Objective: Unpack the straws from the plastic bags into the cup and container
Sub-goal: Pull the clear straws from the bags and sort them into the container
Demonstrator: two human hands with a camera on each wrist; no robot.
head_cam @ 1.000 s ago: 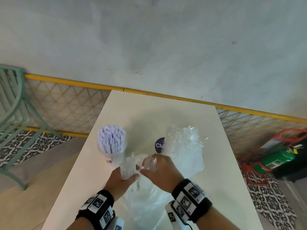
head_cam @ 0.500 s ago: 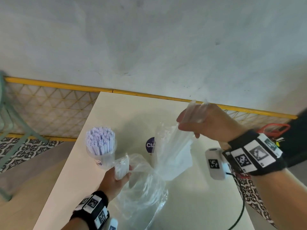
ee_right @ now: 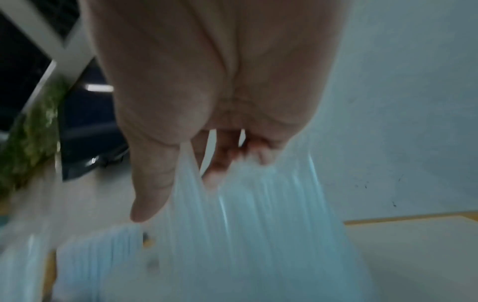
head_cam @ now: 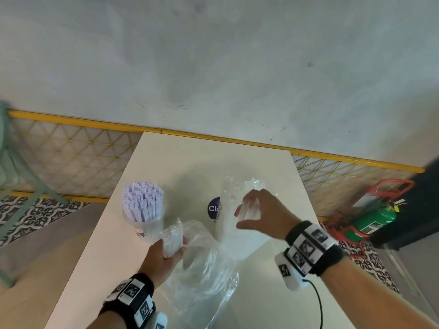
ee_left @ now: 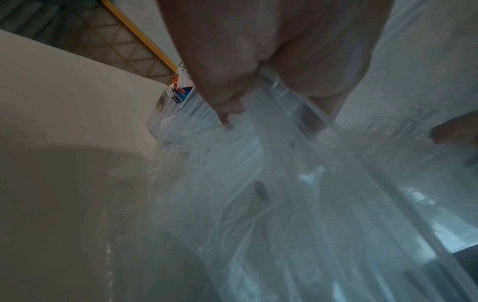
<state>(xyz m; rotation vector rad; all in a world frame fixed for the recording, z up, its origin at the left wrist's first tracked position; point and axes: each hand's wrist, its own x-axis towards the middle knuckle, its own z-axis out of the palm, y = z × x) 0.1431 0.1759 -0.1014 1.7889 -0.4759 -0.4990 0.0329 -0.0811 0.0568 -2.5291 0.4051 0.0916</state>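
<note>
Green fire extinguisher (head_cam: 376, 220) right of white table (head_cam: 180, 160)

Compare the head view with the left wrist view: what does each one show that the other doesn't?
Only the head view shows the cup of straws' open top, the right hand holding clear straws, and a green extinguisher. Only the left wrist view shows the printed label low on that cup. Both show the left hand gripping the clear plastic bag over the white table.
</note>
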